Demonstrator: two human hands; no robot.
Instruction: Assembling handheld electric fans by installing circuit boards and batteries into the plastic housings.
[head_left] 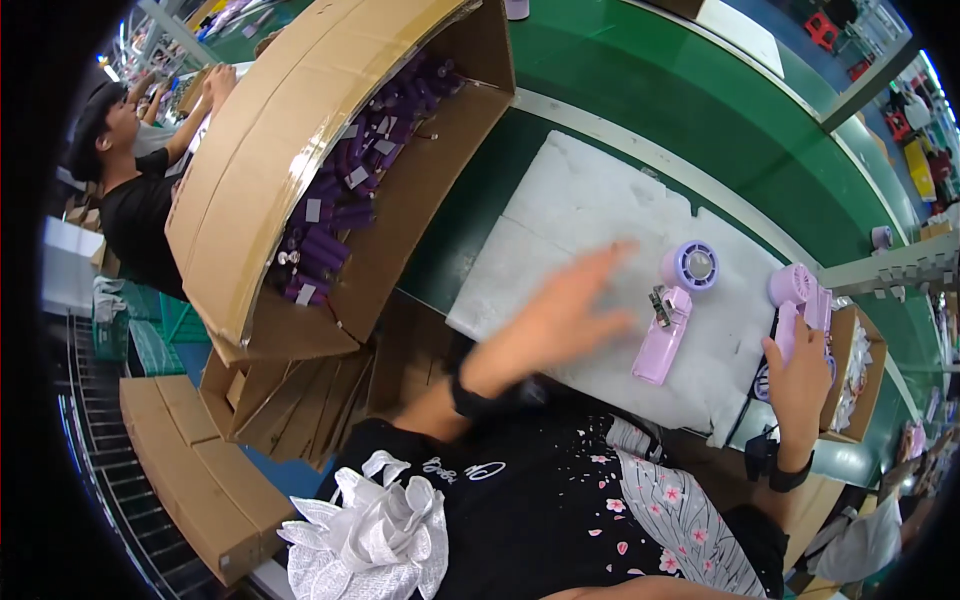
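Note:
On the white foam mat (560, 185) lies a small handheld fan, with a round lilac head (697, 264) and a pink handle shell (656, 350). A small circuit board (660, 306) sticks out where head and handle meet. My left hand (565, 310), smeared by motion, hovers over the mat left of this fan. Its fingers are spread and hold nothing. At the mat's right edge my right hand (802, 385) has thumb and fingers around a pale pink fan handle (786, 332). Another pink fan (792, 286) lies just beyond those fingertips.
A large tipped cardboard box (270, 130) at left holds many purple cylindrical cells with wires (325, 245). A small carton (858, 390) of white-wrapped parts stands at right. Behind the mat runs a green conveyor belt (640, 75). Another person (135, 190) works at far left.

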